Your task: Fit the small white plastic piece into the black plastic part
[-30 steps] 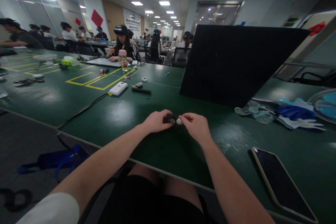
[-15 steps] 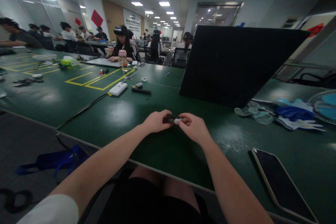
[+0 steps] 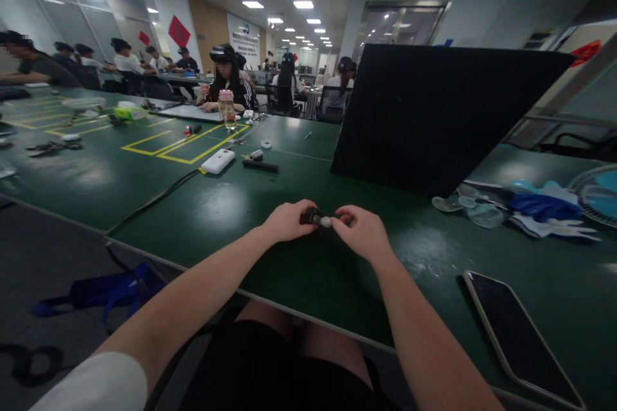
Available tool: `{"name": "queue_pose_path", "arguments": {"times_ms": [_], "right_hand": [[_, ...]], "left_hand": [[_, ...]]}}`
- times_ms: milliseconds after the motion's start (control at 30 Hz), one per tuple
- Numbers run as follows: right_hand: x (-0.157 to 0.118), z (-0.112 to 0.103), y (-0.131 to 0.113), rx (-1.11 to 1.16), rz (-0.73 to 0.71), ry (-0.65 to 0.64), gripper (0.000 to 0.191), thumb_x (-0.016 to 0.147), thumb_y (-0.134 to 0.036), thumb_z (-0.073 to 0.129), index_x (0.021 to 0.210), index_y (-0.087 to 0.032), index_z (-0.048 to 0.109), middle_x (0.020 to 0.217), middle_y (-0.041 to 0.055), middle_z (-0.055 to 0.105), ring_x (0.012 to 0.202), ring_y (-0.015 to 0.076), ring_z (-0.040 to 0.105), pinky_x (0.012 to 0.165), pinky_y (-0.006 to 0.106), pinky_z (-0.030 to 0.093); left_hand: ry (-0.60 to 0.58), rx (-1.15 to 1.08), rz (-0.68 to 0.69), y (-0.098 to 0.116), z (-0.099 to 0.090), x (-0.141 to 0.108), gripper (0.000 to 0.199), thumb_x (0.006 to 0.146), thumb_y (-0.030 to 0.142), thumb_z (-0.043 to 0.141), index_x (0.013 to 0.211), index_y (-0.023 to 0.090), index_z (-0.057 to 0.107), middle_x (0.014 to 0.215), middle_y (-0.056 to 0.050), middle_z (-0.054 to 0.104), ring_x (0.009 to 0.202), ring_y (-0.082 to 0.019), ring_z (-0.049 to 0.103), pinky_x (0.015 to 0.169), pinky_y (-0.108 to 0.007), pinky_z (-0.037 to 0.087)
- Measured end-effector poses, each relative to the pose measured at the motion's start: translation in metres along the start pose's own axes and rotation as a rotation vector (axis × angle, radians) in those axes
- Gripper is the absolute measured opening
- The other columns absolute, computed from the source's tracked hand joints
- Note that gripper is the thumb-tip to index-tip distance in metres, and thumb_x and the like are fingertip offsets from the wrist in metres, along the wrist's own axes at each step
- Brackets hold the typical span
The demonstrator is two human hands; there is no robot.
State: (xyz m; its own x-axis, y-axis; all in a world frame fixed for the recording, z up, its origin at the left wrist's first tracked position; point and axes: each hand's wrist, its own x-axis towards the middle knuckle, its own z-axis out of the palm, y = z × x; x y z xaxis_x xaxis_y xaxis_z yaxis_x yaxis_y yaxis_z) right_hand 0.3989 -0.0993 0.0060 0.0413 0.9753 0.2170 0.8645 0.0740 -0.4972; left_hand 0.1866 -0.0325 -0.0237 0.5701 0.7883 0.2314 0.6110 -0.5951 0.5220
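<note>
Over the green table, my left hand [image 3: 288, 221] is closed around a small dark part [image 3: 313, 215], pinched between thumb and fingers. A small whitish rounded piece [image 3: 326, 221] sits at the right end of that part; whether the two are joined I cannot tell. My right hand [image 3: 362, 231] is closed with curled fingers, its thumb tip at the right edge of the whitish piece. Much of the dark part is hidden by my left fingers.
A large black panel [image 3: 434, 122] stands ahead on the right. Beyond my hands lie a white device [image 3: 218, 161] with a cable and a black bar [image 3: 260, 166]. To my right are a phone [image 3: 523, 337], gloves [image 3: 547, 209] and clear fan blades [image 3: 470, 205]. A co-worker [image 3: 226, 80] sits opposite.
My right fingertips have shifted slightly right along the whitish piece, so more of its rounded end shows. My left hand stays in place with the dark part.
</note>
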Motion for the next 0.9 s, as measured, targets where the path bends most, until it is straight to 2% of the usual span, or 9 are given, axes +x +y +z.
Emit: {"name": "queue_pose_path", "arguments": {"times_ms": [100,200,367,467,533,600,667,800,900], "right_hand": [[-0.0003,0.0009,0.0014,-0.023,0.024,-0.079,0.021,0.086,-0.04,0.059,0.092,-0.025,0.073,0.08,0.001,0.071,0.061,0.0159,0.06,0.053,0.028,0.04],[-0.0012,0.001,0.0014,-0.035,0.042,-0.088,0.024,0.086,-0.042,0.058,0.084,-0.024,0.073,0.075,0.0017,0.07,0.062,0.0166,0.06,0.053,0.029,0.04],[-0.0015,-0.0007,0.0025,0.039,-0.016,-0.03,0.038,0.083,-0.04,0.063,0.118,-0.026,0.068,0.09,0.0011,0.073,0.064,0.0153,0.061,0.056,0.028,0.043],[-0.0004,0.0008,0.0034,0.015,-0.042,-0.061,0.024,0.086,-0.041,0.06,0.099,-0.025,0.073,0.084,0.0009,0.072,0.062,0.0153,0.06,0.055,0.028,0.041],[0.0002,0.0015,0.0024,-0.037,-0.017,-0.06,0.034,0.088,-0.052,0.056,0.08,-0.024,0.073,0.072,0.002,0.069,0.06,0.0165,0.059,0.054,0.029,0.039],[0.0001,0.0011,0.0002,-0.074,0.032,-0.048,0.049,0.089,-0.064,0.051,0.07,-0.022,0.069,0.066,0.0033,0.066,0.057,0.0172,0.057,0.051,0.03,0.037],[-0.0004,0.0002,-0.0017,-0.072,0.064,-0.037,0.053,0.088,-0.068,0.049,0.071,-0.022,0.069,0.066,0.0039,0.066,0.057,0.0175,0.058,0.05,0.03,0.037],[-0.0016,0.0013,-0.0016,-0.029,0.034,-0.035,0.037,0.087,-0.058,0.057,0.086,-0.024,0.072,0.075,0.0026,0.07,0.063,0.0176,0.061,0.053,0.029,0.04],[-0.0013,0.0041,-0.0007,-0.039,0.01,-0.058,0.032,0.087,-0.054,0.059,0.085,-0.025,0.072,0.074,0.0013,0.07,0.064,0.017,0.061,0.054,0.029,0.041]], "left_hand": [[-0.011,-0.011,-0.006,0.0011,-0.0006,-0.0005,0.05,0.082,0.044,0.068,0.127,0.028,0.055,0.1,-0.002,0.074,0.089,-0.022,0.071,0.08,-0.034,0.054],[-0.005,-0.008,-0.007,0.0008,-0.0001,-0.0005,0.049,0.081,0.044,0.068,0.126,0.028,0.056,0.102,-0.002,0.074,0.089,-0.022,0.071,0.079,-0.033,0.055],[-0.003,-0.011,0.012,-0.0008,0.0003,-0.0006,0.05,0.081,0.044,0.069,0.127,0.028,0.055,0.1,-0.002,0.074,0.088,-0.022,0.072,0.079,-0.034,0.055],[-0.001,-0.014,0.014,-0.0016,0.001,-0.0002,0.049,0.081,0.044,0.068,0.126,0.028,0.055,0.1,-0.002,0.075,0.088,-0.022,0.072,0.08,-0.035,0.055],[-0.002,-0.013,0.002,-0.0021,0.0019,0.0003,0.05,0.081,0.044,0.069,0.126,0.028,0.055,0.1,-0.002,0.075,0.089,-0.022,0.072,0.081,-0.035,0.055],[-0.003,-0.013,-0.01,-0.0022,0.0023,0.0007,0.051,0.08,0.043,0.069,0.126,0.028,0.055,0.102,-0.003,0.074,0.09,-0.022,0.072,0.081,-0.035,0.054],[-0.009,-0.013,-0.008,-0.0019,0.0018,0.0006,0.051,0.081,0.043,0.069,0.127,0.027,0.055,0.103,-0.003,0.074,0.09,-0.022,0.071,0.08,-0.034,0.055],[-0.01,-0.023,0.016,-0.0013,0.0001,-0.0002,0.049,0.082,0.043,0.068,0.127,0.027,0.056,0.102,-0.004,0.074,0.087,-0.022,0.071,0.077,-0.034,0.055],[-0.012,-0.028,0.026,-0.0026,0.0008,-0.0003,0.051,0.081,0.043,0.069,0.128,0.027,0.056,0.1,-0.003,0.074,0.087,-0.022,0.071,0.078,-0.033,0.055]]}}
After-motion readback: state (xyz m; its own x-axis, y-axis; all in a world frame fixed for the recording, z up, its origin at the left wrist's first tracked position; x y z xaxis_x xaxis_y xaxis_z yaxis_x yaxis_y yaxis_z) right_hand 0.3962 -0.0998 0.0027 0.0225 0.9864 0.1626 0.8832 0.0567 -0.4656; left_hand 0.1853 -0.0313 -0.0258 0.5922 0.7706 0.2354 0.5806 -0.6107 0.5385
